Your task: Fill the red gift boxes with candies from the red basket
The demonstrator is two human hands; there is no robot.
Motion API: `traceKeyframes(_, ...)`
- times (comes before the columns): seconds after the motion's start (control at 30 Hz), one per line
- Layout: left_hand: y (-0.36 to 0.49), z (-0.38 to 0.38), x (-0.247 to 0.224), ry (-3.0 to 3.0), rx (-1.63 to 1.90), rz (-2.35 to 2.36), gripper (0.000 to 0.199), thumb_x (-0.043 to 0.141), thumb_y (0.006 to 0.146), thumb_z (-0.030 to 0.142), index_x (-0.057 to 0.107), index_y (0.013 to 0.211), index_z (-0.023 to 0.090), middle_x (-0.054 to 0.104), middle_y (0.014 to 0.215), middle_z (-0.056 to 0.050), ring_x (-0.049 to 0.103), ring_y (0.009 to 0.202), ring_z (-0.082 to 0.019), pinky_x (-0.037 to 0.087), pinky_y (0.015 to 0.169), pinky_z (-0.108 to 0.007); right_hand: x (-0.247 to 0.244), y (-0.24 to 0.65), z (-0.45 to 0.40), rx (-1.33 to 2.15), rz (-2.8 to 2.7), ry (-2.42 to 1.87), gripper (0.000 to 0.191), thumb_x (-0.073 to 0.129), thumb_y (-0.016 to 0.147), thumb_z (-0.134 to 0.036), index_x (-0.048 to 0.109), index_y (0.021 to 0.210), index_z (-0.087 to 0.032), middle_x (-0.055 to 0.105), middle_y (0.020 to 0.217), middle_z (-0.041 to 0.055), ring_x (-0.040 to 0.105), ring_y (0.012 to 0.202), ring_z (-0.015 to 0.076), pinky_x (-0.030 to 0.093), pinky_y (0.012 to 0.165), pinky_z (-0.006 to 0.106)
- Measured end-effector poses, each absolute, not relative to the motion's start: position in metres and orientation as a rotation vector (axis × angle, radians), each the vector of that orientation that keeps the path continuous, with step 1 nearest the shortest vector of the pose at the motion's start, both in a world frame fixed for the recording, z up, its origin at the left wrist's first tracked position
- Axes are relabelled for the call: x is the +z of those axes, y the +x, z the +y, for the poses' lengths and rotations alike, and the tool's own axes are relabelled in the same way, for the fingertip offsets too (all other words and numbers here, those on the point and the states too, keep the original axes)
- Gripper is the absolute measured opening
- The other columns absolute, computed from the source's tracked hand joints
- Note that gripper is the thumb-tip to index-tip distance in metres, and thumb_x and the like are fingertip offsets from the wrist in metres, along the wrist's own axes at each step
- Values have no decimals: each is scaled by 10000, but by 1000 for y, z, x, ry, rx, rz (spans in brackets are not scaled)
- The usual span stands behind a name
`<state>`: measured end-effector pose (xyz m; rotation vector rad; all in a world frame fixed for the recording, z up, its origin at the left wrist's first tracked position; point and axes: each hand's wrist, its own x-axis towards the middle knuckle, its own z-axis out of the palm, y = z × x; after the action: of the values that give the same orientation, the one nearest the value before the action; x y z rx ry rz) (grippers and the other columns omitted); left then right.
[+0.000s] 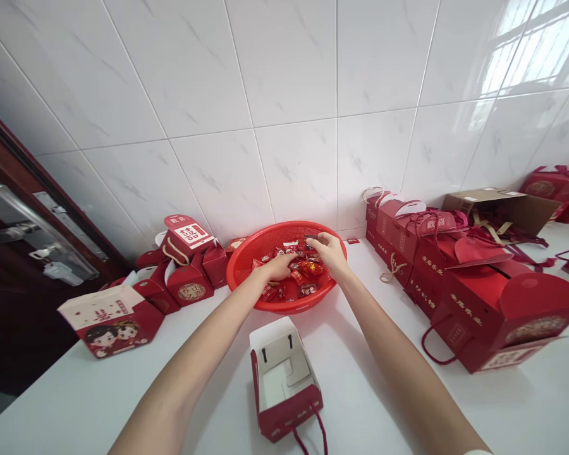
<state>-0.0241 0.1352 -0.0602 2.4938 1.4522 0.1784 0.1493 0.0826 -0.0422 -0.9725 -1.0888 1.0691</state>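
Both my hands reach into a red plastic basket (pixel 237 278) that holds several small wrapped candies (pixel 308 268) in red, gold and dark wrappers. My left hand (pixel 279 268) is low among the candies, its fingers curled inward; what they hold is hidden. Near the basket's right side, the fingers of my right hand (pixel 330 250) are pinched at a small dark-red wrapped candy (pixel 310 239). Between my forearms stands an open red gift box (pixel 289 411), white inside, with a dark red cord handle toward me. No candy shows inside it.
Red gift boxes (pixel 189 278) cluster at the left, one printed with cartoon figures (pixel 114 332). A row of red boxes with cord handles (pixel 478 316) lines the right, beside an open cardboard box (pixel 507 212). A tiled wall (pixel 298 170) backs the white table (pixel 208 360). A door (pixel 28 253) is at left.
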Motion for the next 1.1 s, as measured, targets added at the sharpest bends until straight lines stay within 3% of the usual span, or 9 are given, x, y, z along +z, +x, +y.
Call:
traceKeyframes(0.1,-21,131,-55,2489,120,1417,521,624,710,118,671,1219,223,719,1268,-78,662,1153,-289,507,944,-331,-43,149,83,1070,-1092,-965,247,690,624,-406,574,704,-202,624,722,-2,566,709,157,434,588,265)
traceKeyframes(0.2,-12,121,-50,2486,45,1326,204,666,728,258,714,915,193,765,970,-65,700,906,-270,513,763,-309,-45,149,84,1065,-1093,-961,240,694,635,-398,567,702,-206,634,725,0,578,723,161,445,598,264)
traceKeyframes(0.27,-5,112,-49,2483,-30,1220,153,692,721,340,679,771,197,737,822,-40,677,760,-236,479,653,-289,-45,150,85,1064,-1092,-965,230,693,637,-390,574,707,-206,638,725,2,578,714,159,445,585,262)
traceKeyframes(0.47,8,100,-52,2526,-97,1087,110,671,661,220,678,770,210,690,731,-13,609,660,-208,407,596,-284,-47,150,86,1061,-1088,-973,221,696,636,-379,588,712,-202,647,721,6,580,704,159,447,559,253)
traceKeyframes(0.7,-12,119,-52,2423,145,1254,317,554,720,176,768,951,205,777,861,-36,679,808,-231,498,765,-286,-48,150,88,1057,-1084,-949,248,695,632,-401,562,697,-203,647,720,-2,580,699,152,415,539,239)
traceKeyframes(0.87,-23,129,-53,2265,404,1314,278,567,718,157,787,879,210,787,846,-11,700,844,-229,527,836,-292,-49,150,89,1067,-1076,-940,247,687,646,-409,596,745,-202,670,754,5,588,702,158,409,541,251)
traceKeyframes(0.97,-24,136,-51,2162,664,1323,298,560,777,178,782,975,184,794,980,-40,688,1009,-252,513,953,-335,-49,151,89,1087,-1076,-920,246,710,638,-399,620,744,-195,674,749,10,594,714,161,423,558,251)
traceKeyframes(1.1,-22,140,-46,2026,917,1179,360,588,860,272,712,1166,127,751,1199,-100,675,1112,-260,521,988,-376,-49,153,89,1150,-1077,-870,280,770,596,-389,638,738,-187,682,757,19,620,725,169,473,614,269)
